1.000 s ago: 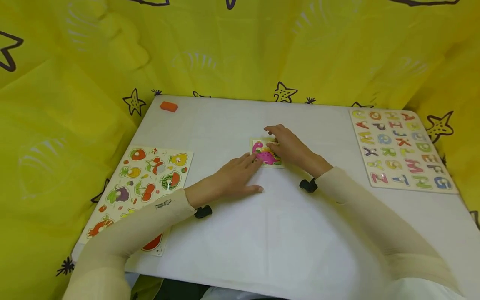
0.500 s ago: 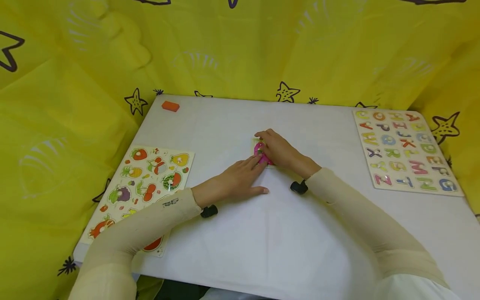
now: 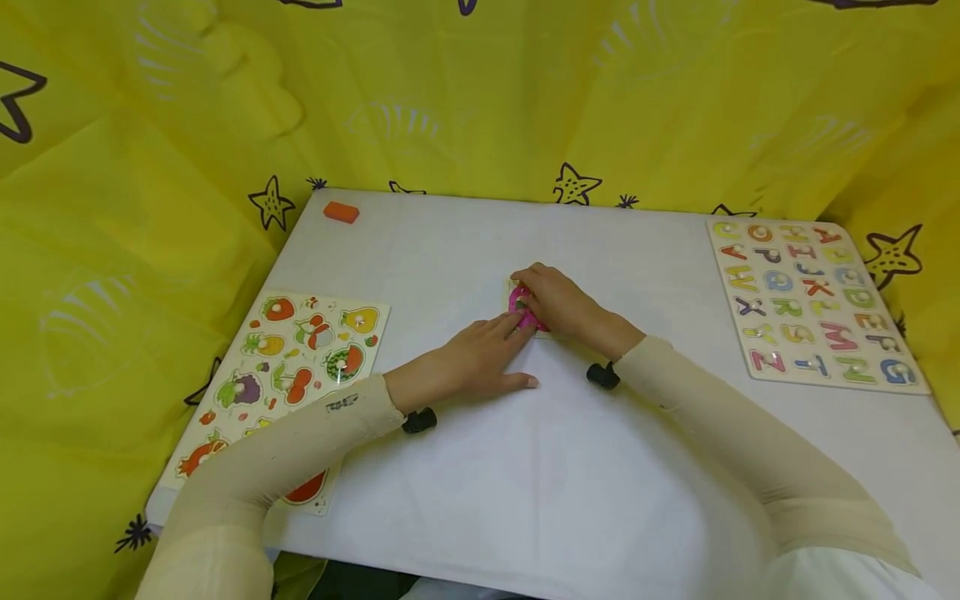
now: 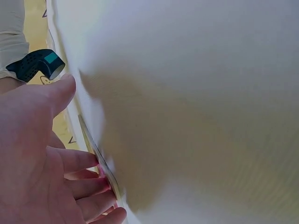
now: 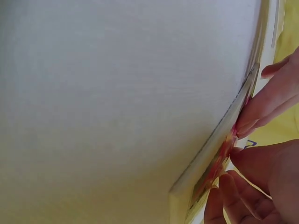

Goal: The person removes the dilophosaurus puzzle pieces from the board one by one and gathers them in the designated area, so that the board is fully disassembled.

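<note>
A small dinosaur puzzle board [image 3: 518,297] lies flat mid-table, its pink dinosaur partly covered by both hands. My left hand [image 3: 483,358] reaches in from the left, its nearly straight fingers resting on the board's near left part, thumb spread apart on the cloth side. Over the board's right part bends my right hand [image 3: 562,302]. In the right wrist view, the right thumb [image 5: 254,161] and bent fingers touch the puzzle face [image 5: 212,175] close together. Whether they pinch a piece is hidden. The left wrist view shows the board edge-on [image 4: 106,167] under the left fingertips.
A fruit-and-vegetable peg board [image 3: 330,317] lies at the left, partly under the left forearm. An alphabet peg board [image 3: 817,304] lies at the right. Near the far left corner sits an orange block [image 3: 341,212]. Yellow patterned cloth hangs behind the white table.
My right hand has moved left and down over the dinosaur puzzle, covering its right part and bringing its fingers onto it. The left hand has stayed nearly still on the board.
</note>
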`<state>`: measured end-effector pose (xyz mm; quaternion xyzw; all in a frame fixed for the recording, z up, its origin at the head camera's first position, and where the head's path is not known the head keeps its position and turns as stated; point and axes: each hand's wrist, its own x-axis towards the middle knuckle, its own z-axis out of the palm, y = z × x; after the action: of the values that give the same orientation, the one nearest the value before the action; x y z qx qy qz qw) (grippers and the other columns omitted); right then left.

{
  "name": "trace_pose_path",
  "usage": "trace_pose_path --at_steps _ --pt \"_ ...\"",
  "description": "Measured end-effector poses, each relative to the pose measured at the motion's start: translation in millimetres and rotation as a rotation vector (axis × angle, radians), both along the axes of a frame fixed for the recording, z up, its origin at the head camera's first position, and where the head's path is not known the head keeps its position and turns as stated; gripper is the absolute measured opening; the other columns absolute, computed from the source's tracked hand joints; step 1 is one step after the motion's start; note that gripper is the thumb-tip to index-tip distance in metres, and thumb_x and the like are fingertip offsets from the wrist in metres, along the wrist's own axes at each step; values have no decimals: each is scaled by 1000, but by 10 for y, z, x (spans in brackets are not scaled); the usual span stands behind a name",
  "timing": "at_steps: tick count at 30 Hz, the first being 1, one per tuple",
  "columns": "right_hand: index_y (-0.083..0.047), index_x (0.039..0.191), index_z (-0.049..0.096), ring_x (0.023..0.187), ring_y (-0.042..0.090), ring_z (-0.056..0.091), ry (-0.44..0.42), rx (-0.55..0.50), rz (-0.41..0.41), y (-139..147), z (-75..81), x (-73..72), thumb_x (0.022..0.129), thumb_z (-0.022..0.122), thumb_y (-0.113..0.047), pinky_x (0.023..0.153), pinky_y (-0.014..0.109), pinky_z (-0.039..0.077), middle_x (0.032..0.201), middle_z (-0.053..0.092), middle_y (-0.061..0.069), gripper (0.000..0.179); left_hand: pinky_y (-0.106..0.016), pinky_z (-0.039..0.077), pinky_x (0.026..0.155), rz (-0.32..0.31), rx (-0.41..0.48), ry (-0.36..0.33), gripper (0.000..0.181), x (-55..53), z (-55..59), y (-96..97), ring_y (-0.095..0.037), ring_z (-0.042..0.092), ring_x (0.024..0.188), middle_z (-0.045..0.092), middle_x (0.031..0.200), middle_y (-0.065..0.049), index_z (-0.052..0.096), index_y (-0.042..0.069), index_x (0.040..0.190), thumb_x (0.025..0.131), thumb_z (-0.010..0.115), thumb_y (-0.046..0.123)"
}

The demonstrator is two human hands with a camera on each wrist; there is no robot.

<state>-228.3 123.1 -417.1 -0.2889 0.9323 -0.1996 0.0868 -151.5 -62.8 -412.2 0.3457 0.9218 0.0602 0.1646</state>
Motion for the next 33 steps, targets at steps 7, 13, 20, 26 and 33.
trace_pose_path --at_steps 7,13,20,26,33 --pt "3 152 52 128 36 60 -22 35 -26 -22 46 22 104 66 -10 116 50 45 140 63 22 51 -48 27 128 -9 0 -32 95 -19 43 6 -29 18 163 14 177 -14 20 10 170 102 55 66" --pt "5 149 54 126 38 62 1 36 -5 -55 78 38 103 66 -6 114 50 47 138 64 24 48 -47 29 128 2 5 -34 94 -42 43 -2 -31 24 161 16 176 -13 22 13 169 100 57 67" --pt "7 146 54 124 37 60 -7 24 16 -59 84 -7 105 63 -5 114 49 48 135 62 24 44 -48 30 127 5 6 -37 95 -45 56 -4 -32 25 161 15 176 -14 24 12 169 99 59 66" --pt "5 144 54 122 35 59 -74 -5 18 -53 71 -72 105 61 -5 113 49 49 138 56 25 41 -48 29 127 5 3 -49 96 -37 61 9 -33 26 160 15 176 -14 25 12 169 99 59 67" --pt "6 146 51 122 35 57 -140 -11 37 -35 98 -119 106 59 -4 112 48 49 139 51 26 42 -49 29 127 -3 -19 -56 98 -33 51 21 -32 22 161 11 177 -14 20 12 170 99 59 67"
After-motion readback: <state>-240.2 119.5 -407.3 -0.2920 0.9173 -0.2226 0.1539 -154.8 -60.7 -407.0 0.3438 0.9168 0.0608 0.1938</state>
